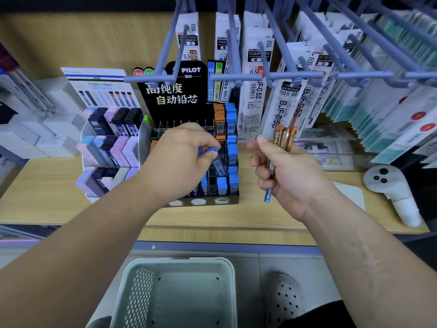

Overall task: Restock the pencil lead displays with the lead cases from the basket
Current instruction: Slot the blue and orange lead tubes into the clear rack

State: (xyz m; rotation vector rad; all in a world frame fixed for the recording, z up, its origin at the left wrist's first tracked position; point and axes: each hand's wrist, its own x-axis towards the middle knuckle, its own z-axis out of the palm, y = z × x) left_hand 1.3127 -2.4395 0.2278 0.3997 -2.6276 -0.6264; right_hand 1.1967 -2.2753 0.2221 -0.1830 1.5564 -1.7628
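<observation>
Left hand (182, 150), blue case (213, 151), beneath low hooks (267, 76)

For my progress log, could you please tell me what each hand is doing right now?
Left hand: pinching a blue lead case over the black display.
Right hand: gripping a bunch of orange lead cases.

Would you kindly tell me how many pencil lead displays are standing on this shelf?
2: a white display at left, and a black Pilot display right beside it at centre. More could sit outside the view.
</observation>
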